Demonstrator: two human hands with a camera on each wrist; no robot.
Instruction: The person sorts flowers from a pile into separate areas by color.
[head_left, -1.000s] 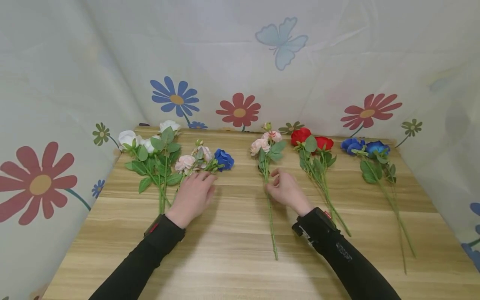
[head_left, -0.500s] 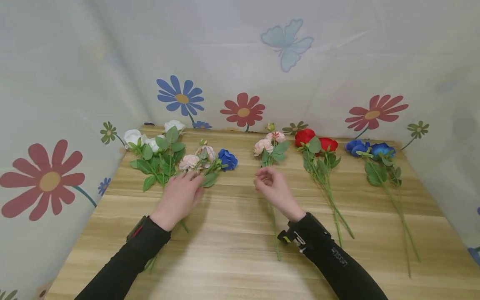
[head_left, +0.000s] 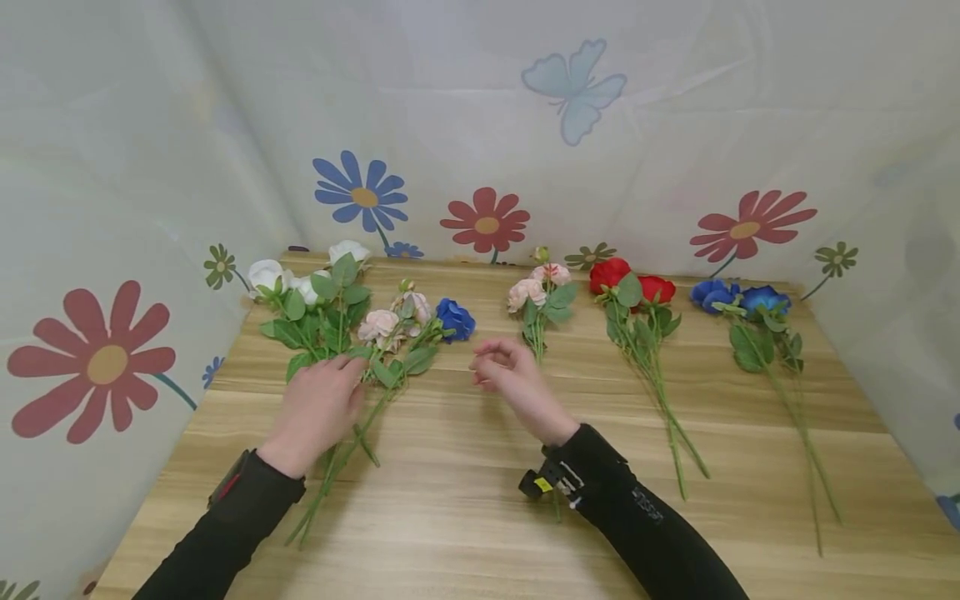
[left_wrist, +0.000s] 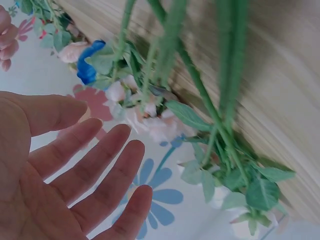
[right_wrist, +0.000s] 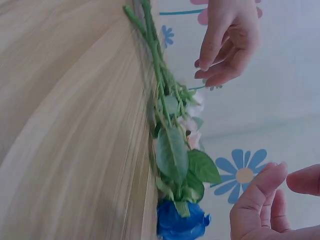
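Note:
My left hand [head_left: 318, 412] hovers over the stems of the left flowers, its fingers loosely bent and holding nothing in the left wrist view. Near it lie white roses [head_left: 266, 277], pink flowers [head_left: 380, 325] and a single blue rose [head_left: 455, 320], with their green stems crossing below. In the right wrist view the blue rose [right_wrist: 182, 220] rests on the table and the left hand [right_wrist: 232, 45] is apart from the stems. My right hand [head_left: 521, 392], fingers loosely curled and holding nothing, is above the table between the blue rose and another pink bunch [head_left: 527, 293].
Two red roses [head_left: 609, 273] with long stems lie right of the middle. Farther right are blue flowers [head_left: 761, 300]. All lie on a wooden table [head_left: 450, 533], heads toward a cloth backdrop [head_left: 450, 100] printed with flowers and a butterfly.
My left hand has drawn back toward the lower left, uncovering the blue rose's leaves and stem. The right hand has moved left, away from the pink bunch's stem.

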